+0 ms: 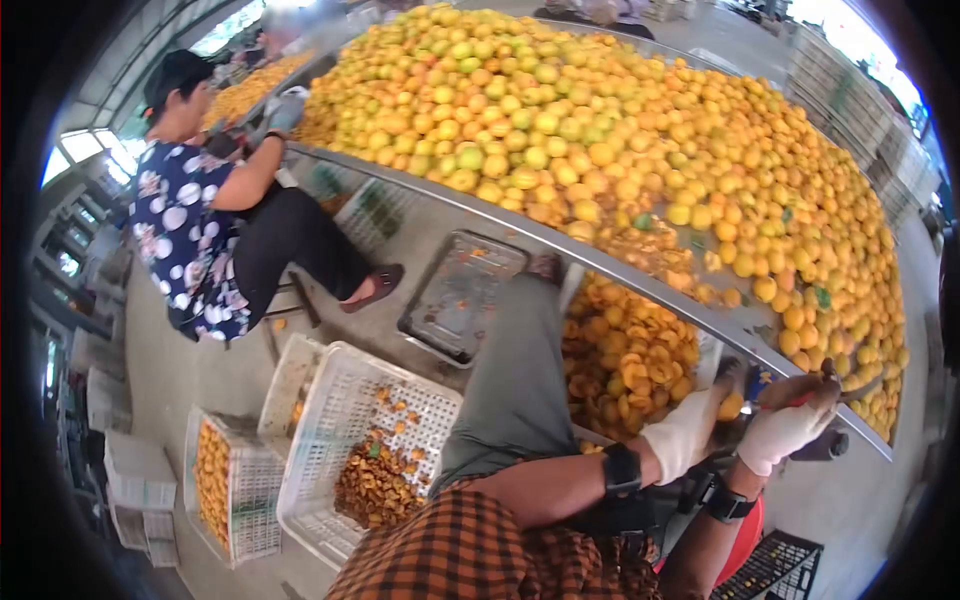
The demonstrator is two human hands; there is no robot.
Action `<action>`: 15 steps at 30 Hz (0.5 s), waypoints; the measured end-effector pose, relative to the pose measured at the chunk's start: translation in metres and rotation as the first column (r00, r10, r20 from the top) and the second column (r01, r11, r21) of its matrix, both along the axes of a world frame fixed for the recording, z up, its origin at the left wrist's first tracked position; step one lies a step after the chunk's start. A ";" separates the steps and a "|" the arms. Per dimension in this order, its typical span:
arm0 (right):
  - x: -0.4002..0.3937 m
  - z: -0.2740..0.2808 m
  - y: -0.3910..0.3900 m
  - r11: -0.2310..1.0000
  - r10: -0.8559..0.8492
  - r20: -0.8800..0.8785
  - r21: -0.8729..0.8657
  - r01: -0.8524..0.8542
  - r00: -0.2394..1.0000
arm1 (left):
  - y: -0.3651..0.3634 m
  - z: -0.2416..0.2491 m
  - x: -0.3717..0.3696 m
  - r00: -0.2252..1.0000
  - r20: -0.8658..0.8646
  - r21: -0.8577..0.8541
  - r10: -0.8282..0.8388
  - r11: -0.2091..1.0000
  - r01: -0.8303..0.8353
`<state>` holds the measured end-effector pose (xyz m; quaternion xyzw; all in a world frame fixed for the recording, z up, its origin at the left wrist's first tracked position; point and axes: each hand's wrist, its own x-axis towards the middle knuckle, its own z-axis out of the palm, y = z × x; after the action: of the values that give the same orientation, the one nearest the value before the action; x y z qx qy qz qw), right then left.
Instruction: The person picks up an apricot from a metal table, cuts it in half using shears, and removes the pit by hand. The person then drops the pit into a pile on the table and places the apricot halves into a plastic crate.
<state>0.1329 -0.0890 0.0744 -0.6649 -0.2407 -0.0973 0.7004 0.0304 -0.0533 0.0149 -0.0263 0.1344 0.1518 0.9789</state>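
Head view looks down over a concrete floor (190, 370) in an open shed, where a long metal-edged sorting table (560, 245) runs diagonally from upper left to lower right, heaped with yellow and orange fruit (600, 130).

At the far left a co-worker (200, 230) in a floral top sits at the table's left edge, one gloved hand on the rim. Stacked pale crates stand behind that person.

On the floor lower left, a white crate (225, 490) lies tipped and holds halved fruit; just beside it a larger white basket (345, 450) holds brown pits (375, 485) (heaped toward its near corner). A metal tray (460, 295) lies flat under the table edge. Further right, a bin of halved fruit (625, 360) sits beneath the rim, next to the person's grey-trousered knee.

Left hand (690, 430), gloved white, is curled around a single orange fruit (730, 405) at the table's near right edge. Right hand (790, 425), also gloved, is closed on a red-handled tool (790, 398); its long axis seems to run left to right toward the fruit, though its blade is hidden.
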 end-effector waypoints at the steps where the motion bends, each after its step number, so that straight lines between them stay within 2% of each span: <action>1: 0.005 0.005 -0.001 0.984 -0.118 -0.207 -0.158 0.086 0.971 | 0.001 -0.010 -0.003 0.997 -0.076 0.232 0.026 0.973 -0.008; 2: -0.017 0.024 0.012 0.865 0.249 -0.441 0.502 0.007 0.862 | -0.006 -0.013 -0.004 0.991 -0.126 0.449 0.050 0.893 0.012; 3: -0.005 0.001 0.002 0.973 0.026 -0.313 0.225 0.047 0.949 | -0.010 0.004 -0.017 0.976 -0.214 0.592 0.046 0.801 0.092; 4: -0.014 0.016 0.009 0.944 0.017 -0.310 0.317 0.087 0.951 | -0.002 0.023 -0.028 0.961 -0.271 0.726 0.046 0.666 0.173; 5: 0.005 -0.006 0.000 0.991 -0.134 0.029 0.014 0.134 0.991 | 0.006 0.032 -0.032 0.978 -0.179 0.475 -0.106 0.862 0.180; 6: -0.002 0.006 0.007 0.927 0.202 -0.368 0.370 -0.057 0.908 | 0.016 0.035 -0.030 0.972 -0.082 0.172 -0.219 0.958 0.230; 7: -0.007 0.011 0.012 0.912 0.195 -0.346 0.409 -0.039 0.918 | 0.018 0.035 -0.035 0.964 -0.124 0.210 -0.234 0.943 0.256; 8: -0.023 0.034 0.002 0.809 0.476 -0.352 0.535 -0.245 0.806 | 0.016 0.032 -0.037 0.959 -0.175 0.246 -0.223 0.933 0.262; 10: -0.025 0.029 0.014 0.808 0.406 -0.395 0.576 -0.123 0.824 | 0.011 0.029 -0.034 0.960 -0.193 0.236 -0.204 0.940 0.247; 11: -0.025 0.028 0.013 0.806 0.403 -0.394 0.580 -0.116 0.826 | 0.009 0.027 -0.032 0.970 -0.197 0.234 -0.144 0.954 0.189; 13: -0.023 0.028 0.013 0.750 0.530 -0.304 0.603 -0.271 0.792 | 0.008 0.027 -0.029 0.976 -0.200 0.239 -0.087 0.962 0.135; 15: -0.022 0.030 0.016 0.747 0.530 -0.357 0.625 -0.225 0.770 | 0.009 0.028 -0.028 0.993 -0.091 0.097 -0.076 0.992 0.084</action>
<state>0.1114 -0.0729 0.1045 -0.3704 -0.1412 0.1684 0.9025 0.0026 -0.0446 0.0432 0.0350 0.1699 0.1200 0.9775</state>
